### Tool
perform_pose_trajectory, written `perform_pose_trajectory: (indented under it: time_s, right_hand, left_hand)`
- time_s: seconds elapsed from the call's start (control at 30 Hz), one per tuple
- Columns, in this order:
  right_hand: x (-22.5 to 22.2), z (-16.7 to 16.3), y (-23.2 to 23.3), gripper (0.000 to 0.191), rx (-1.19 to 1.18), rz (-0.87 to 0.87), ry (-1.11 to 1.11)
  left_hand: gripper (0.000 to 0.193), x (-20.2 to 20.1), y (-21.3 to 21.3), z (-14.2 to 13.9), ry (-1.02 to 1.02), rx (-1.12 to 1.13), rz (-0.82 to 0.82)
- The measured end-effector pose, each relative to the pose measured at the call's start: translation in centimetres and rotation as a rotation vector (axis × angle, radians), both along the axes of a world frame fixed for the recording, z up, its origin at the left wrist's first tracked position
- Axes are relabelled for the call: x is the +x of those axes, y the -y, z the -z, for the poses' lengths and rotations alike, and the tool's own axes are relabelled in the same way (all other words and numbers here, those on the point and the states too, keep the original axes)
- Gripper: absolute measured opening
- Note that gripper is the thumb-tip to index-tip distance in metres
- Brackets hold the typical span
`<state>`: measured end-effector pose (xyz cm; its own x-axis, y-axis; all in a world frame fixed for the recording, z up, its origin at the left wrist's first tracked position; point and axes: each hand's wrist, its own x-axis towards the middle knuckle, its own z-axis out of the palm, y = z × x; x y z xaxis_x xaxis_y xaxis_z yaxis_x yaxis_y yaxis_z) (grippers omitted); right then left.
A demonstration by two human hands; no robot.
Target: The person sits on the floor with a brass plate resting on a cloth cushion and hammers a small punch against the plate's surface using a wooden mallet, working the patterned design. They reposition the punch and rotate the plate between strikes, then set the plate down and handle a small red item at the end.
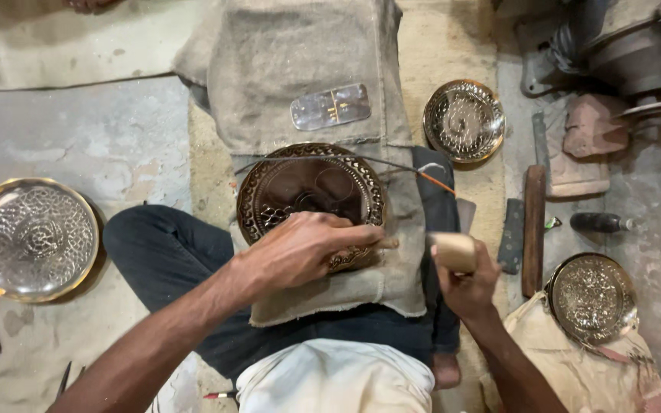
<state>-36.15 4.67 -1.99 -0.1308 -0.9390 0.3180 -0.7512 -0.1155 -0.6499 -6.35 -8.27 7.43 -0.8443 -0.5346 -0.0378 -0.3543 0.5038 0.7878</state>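
A round dark metal plate (300, 180) with an embossed rim lies on burlap cloth (300, 61) over my lap. My left hand (300, 248) rests on the plate's near edge, fingers closed around a thin tool whose end (388, 243) pokes out to the right. Just right of it, my right hand (464, 283) grips a wooden mallet (454, 251), its pale head level with the tool's end and a little apart from it. A thin rod (361, 162) with an orange tip lies across the plate's far side.
A large shiny embossed plate (30, 239) sits on the floor at left. Two smaller ones lie at upper right (464, 121) and lower right (592, 297). A clear flat rectangular piece (330, 106) rests on the burlap. A wooden-handled tool (533, 226), dark blade (511, 235) and machinery (613, 53) crowd the right.
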Motion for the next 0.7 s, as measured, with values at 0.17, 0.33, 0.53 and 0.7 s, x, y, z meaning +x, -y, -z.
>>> perform_pose_trajectory:
  time_s: [0.17,0.33,0.53,0.7]
  right_hand:
    - [-1.1,-1.1,1.7,0.041,0.057,-0.016,-0.145]
    - [-0.9,-4.8,6.5,0.041,0.109,-0.098,-0.189]
    - [0.3,-9.5,12.1,0.039,0.23,-0.398,-0.07]
    - [2.0,-12.4,15.4,0.032,0.218,-0.521,-0.646]
  left_hand:
    - [0.057,-0.4,-2.6,0.7,-0.182,0.105,-0.311]
    - [0.052,-0.8,-4.5,2.6,-0.362,0.207,-0.758]
    - [0.05,-1.4,-5.3,3.5,-0.402,0.165,-0.832]
    - [0.044,-1.9,-6.3,3.6,-0.437,0.192,-0.943]
